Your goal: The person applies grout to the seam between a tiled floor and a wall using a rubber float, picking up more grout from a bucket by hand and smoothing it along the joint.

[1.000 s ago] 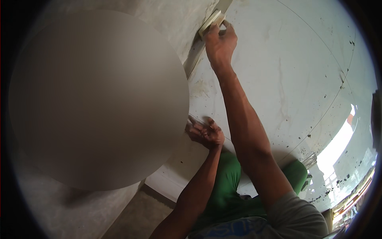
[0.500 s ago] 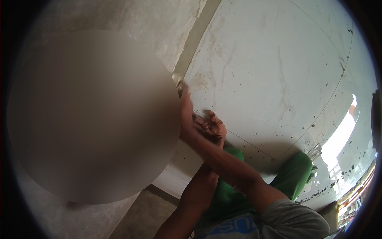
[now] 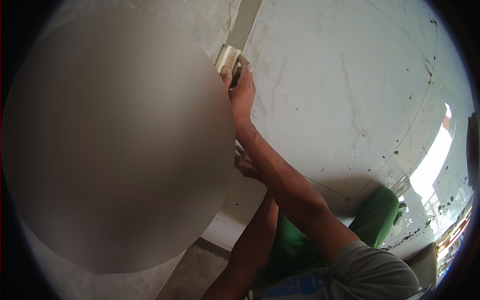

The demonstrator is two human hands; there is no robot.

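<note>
My right hand (image 3: pixel 243 87) reaches forward along the edge of the pale floor tiles. Its thumb and fingers grip a pale beige block (image 3: pixel 228 57) with flat sides; I cannot make out its exact kind. The block is at the grey band (image 3: pixel 244 22) between tiles and concrete, though contact is unclear. Lower down, my left hand (image 3: pixel 245 164) lies partly behind my right forearm and a large round blur. Most of its fingers are hidden, so I cannot see whether it holds anything.
Pale veined tiles (image 3: pixel 320 90) with dark crumbs spread to the right, and rough concrete (image 3: pixel 200 25) lies to the left. My bent knee in green trousers (image 3: pixel 377 212) rests near the right. The round blur covers much of the left side.
My right hand has moved forward along the tile edge, bringing the block into clearer view. My left hand, earlier visible with fingers spread, has shifted left and is now mostly covered.
</note>
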